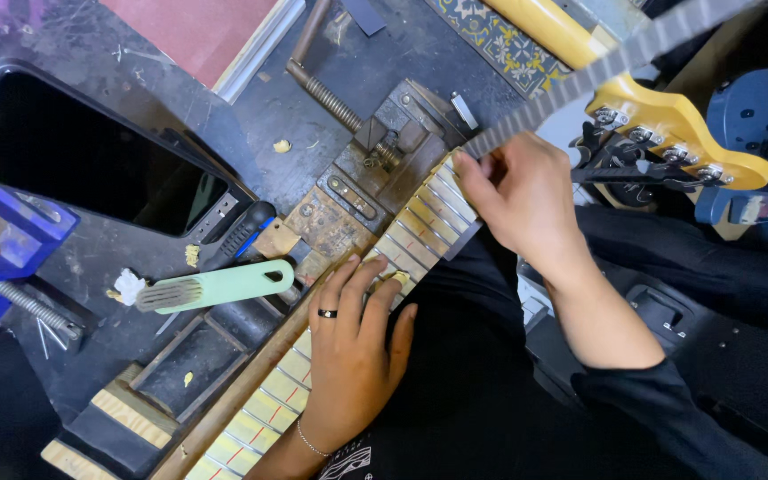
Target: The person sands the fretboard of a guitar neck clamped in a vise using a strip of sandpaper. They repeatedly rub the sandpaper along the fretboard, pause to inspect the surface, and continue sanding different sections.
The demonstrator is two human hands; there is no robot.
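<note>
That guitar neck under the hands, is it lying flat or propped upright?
Lying flat. The guitar neck rests frets-up along the workbench, the left hand pressing on it and the right hand at its end.

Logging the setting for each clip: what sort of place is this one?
Most likely a guitar repair workbench. A taped fretboard lies under both hands beside a metal vise, a green-handled wire brush rests on the scuffed dark benchtop, and a yellow guitar headstock sits nearby.

Left hand [348, 347] flat on taped guitar neck [331, 338], right hand [522, 196] gripping a file [597, 71] — green brush [220, 286] nearby
</note>
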